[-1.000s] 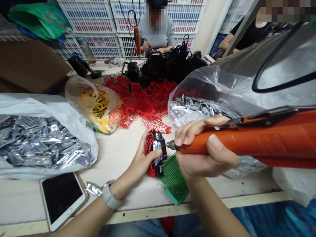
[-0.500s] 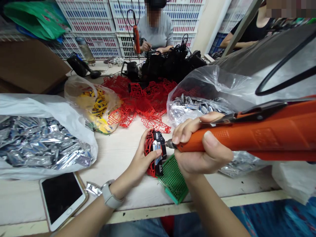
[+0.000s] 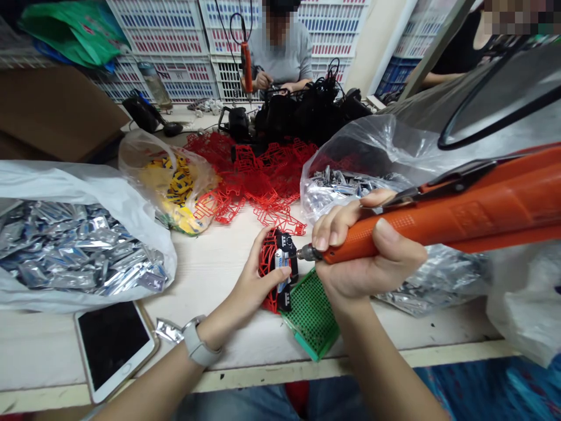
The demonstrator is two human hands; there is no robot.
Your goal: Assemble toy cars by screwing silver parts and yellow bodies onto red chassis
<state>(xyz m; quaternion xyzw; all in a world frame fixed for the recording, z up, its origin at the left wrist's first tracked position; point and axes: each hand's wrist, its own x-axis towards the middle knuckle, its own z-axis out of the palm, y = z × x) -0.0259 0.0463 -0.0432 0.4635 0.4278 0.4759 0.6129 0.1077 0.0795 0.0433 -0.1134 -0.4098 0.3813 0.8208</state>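
Note:
My left hand (image 3: 258, 275) is closed around a red frame part with black pieces (image 3: 286, 295), its thumb pressing on a silver and blue printed piece (image 3: 281, 260) on top. In my right hand (image 3: 368, 257) is an orange electric screwdriver (image 3: 438, 222), with fingers wrapped round its front end. The screwdriver's metal tip (image 3: 307, 252) points left at the black side of the part; whether it touches a screw there is too small to tell. Just below, a green perforated tray (image 3: 313, 316) lies partly beneath the part and my right wrist.
A bag of silver pieces (image 3: 79, 251) lies left, above a tablet-like device (image 3: 116, 345). Behind are a bag of yellow pieces (image 3: 177, 181), a pile of red frames (image 3: 263, 175) and black parts (image 3: 298, 111). Another plastic bag (image 3: 350, 164) stands right. A co-worker (image 3: 284, 52) sits opposite.
The screwdriver has tilted, its rear end rising, and my right hand has shifted slightly right. The tip stays by the part. My left hand keeps its hold; the whole view has shifted a little.

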